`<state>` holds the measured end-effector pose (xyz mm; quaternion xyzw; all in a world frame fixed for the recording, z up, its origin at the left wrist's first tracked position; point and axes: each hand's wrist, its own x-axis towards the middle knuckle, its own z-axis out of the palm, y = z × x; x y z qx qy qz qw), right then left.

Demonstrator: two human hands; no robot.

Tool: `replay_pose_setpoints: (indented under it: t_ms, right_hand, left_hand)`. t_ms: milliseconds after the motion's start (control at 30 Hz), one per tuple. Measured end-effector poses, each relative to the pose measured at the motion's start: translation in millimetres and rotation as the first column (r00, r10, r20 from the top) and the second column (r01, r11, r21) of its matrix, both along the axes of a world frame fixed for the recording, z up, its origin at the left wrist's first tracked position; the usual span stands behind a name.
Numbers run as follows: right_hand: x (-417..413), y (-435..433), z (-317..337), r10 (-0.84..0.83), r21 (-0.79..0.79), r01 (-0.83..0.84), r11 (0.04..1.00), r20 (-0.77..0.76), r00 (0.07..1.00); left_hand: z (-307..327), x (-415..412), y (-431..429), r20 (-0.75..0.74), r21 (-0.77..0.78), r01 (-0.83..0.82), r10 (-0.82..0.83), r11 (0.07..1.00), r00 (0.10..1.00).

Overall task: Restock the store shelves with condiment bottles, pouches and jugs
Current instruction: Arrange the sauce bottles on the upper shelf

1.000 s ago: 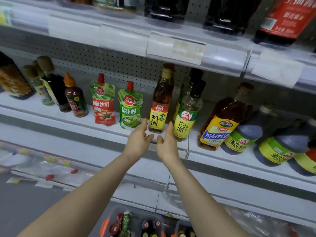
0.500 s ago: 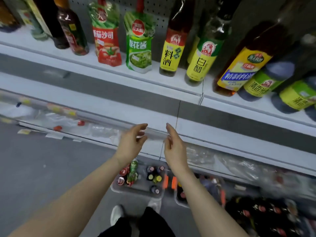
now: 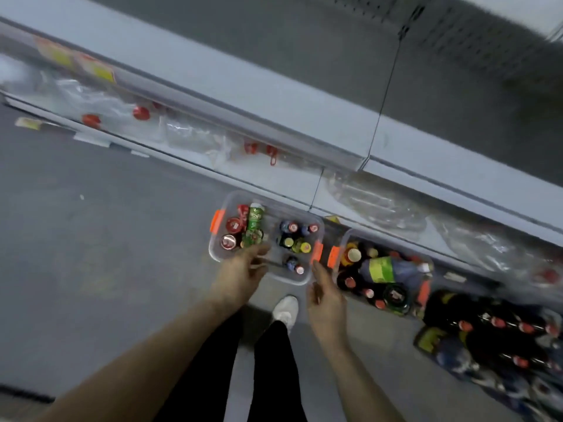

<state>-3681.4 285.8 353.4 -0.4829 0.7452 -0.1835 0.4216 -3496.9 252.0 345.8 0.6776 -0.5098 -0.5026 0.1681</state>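
I look steeply down at the floor in front of the shelves. A clear plastic bin (image 3: 220,205) with orange latches holds red-capped pouches, a green pouch (image 3: 255,220) and several small bottles (image 3: 295,239). To its right a second clear bin (image 3: 344,239) holds bottles and a jug with a green label (image 3: 384,270). My left hand (image 3: 243,273) hovers over the first bin's near edge, fingers relaxed and holding nothing. Between the two bins, just above the floor, my right hand (image 3: 324,292) hangs relaxed and holds nothing.
The white lower shelf edge (image 3: 274,117) runs diagonally above the bins, with plastic-wrapped goods (image 3: 195,138) under it. A cluster of dark red-capped bottles (image 3: 499,330) stands on the floor at the right. My white shoe (image 3: 285,309) is just below the first bin. Grey floor (image 3: 91,239) lies to the left.
My view has swung down from the stocked shelf to the floor bins. Both hands have left the shelf edge and dropped toward the bins, still holding nothing.
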Motion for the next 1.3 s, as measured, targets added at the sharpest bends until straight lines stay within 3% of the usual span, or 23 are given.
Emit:
replay_pose_setpoints:
  t_ms: [433,733,1033,1300]
  right_hand:
    - [-42,3,-228,0.049,0.287,-0.038,0.957,-0.033,0.998]
    - [-49,-1,-342,0.08,0.308,-0.064,0.949,-0.039,0.996]
    - [-48,1,-396,-0.026,0.15,0.02,0.988,0.038,0.999]
    - [-49,-8,-399,0.084,0.134,-0.088,0.987,0.034,0.996]
  left_hand:
    - [-213,-59,32,0.026,0.198,0.115,-0.123,0.973,0.992]
    - [-332,-88,24,0.041,0.237,0.152,-0.166,0.96,0.985]
    - [-402,-102,15,0.018,0.239,0.179,-0.189,0.954,0.982]
    - [-405,-94,13,-0.019,0.294,0.307,-0.316,0.905,0.949]
